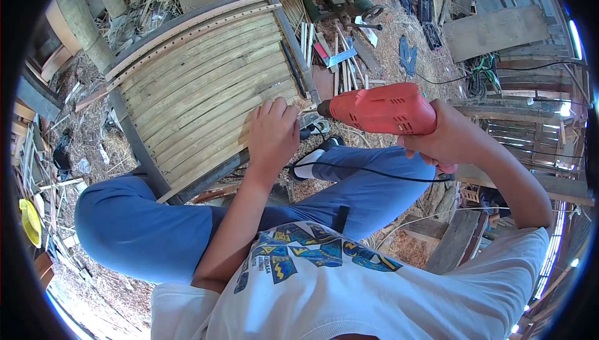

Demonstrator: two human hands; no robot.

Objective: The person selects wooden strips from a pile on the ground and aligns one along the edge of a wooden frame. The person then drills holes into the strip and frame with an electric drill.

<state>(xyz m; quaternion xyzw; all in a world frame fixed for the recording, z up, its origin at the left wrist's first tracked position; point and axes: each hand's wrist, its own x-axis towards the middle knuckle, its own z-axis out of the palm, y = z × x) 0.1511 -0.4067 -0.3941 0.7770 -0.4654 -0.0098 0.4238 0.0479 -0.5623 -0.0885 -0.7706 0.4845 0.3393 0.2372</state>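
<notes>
My right hand [440, 131] is closed around the handle of a red power drill [380, 109], which lies level with its black chuck pointing left. The drill's front end is at the near right corner of a slatted wooden panel [206, 72] in a dark frame. My left hand [274, 131] bears down on the panel's near edge, fingers bent and close together over a pale wooden strip [178, 189] that runs along that edge. Its fingertips are partly hidden. A dark thin rod [292, 68] lies on the slats near the right side.
The panel is in front of my bent legs [362, 178]. A black cord [374, 176] crosses my thigh from the drill. Wood offcuts, straw and a blue glove [408, 55] litter the ground. A green machine with a handwheel [372, 12] stands beyond. A yellow helmet-like object [30, 222] lies left.
</notes>
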